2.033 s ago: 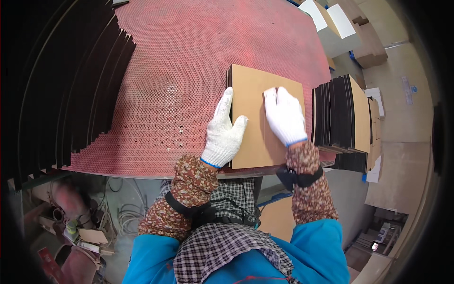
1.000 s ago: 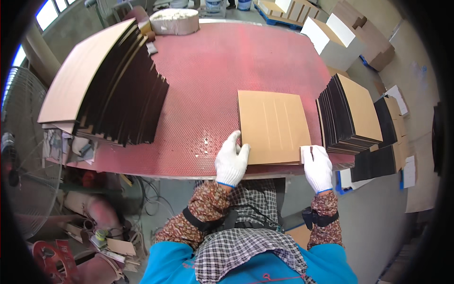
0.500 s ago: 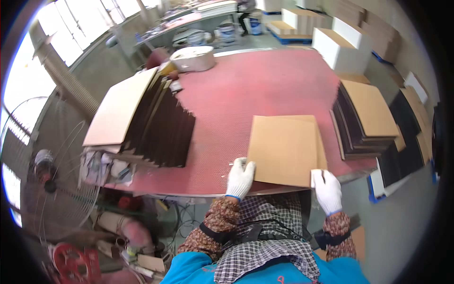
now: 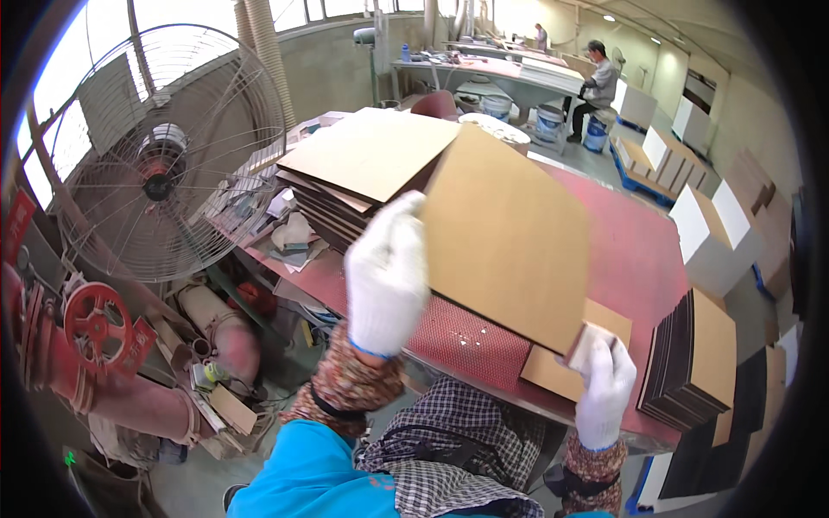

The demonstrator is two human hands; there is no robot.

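My left hand (image 4: pixel 389 274), in a white knit glove, is closed on the left edge of a brown board (image 4: pixel 509 237). The board is raised off the table and tilted. At its lower right corner my right hand (image 4: pixel 604 384), also gloved, is closed round a small pale block (image 4: pixel 589 344); its exact kind is not clear. The block touches or nearly touches the board's edge. Beneath, a second brown board (image 4: pixel 553 375) lies on the red table (image 4: pixel 635 216), partly covered by the raised one.
A tall stack of boards (image 4: pixel 371 151) stands at left, a smaller stack (image 4: pixel 691 363) at right. A large caged fan (image 4: pixel 164 164) and red pipework (image 4: pixel 129 401) are left of the table. A seated person (image 4: pixel 598 91) is at a far bench.
The upper board has been lifted and tilted, leaving another below. My left hand rose with it; the small block now shows in my right hand. The view has swung left.
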